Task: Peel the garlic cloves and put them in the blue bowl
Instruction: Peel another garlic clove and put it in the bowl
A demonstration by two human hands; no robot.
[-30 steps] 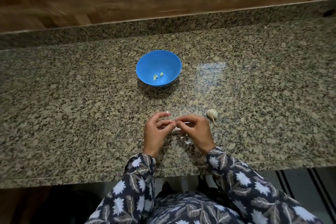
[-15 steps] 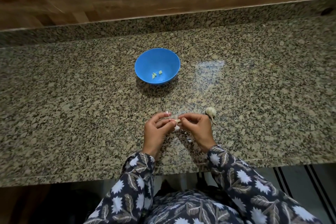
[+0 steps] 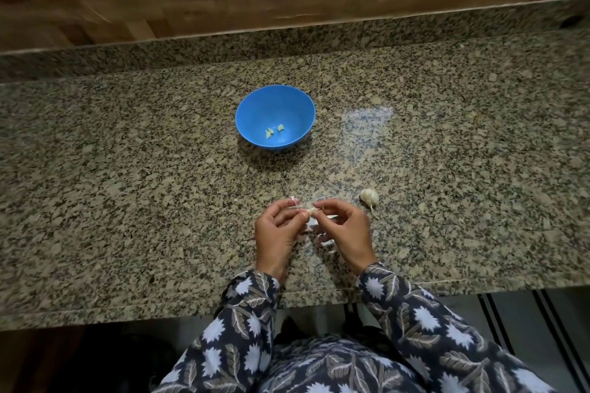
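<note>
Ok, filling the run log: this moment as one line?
step: peeling | left hand, right hand: pinch garlic clove | blue bowl: few peeled cloves | garlic bulb: on countertop

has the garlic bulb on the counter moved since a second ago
No. The garlic bulb lies at the same offset from the blue bowl, to its right and nearer the camera.

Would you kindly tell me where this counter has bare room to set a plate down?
Bare counter lies left of the blue bowl and the left hand, and right of the garlic bulb. It is crowded near the right hand, where both hands pinch a garlic clove over peel scraps.
</note>
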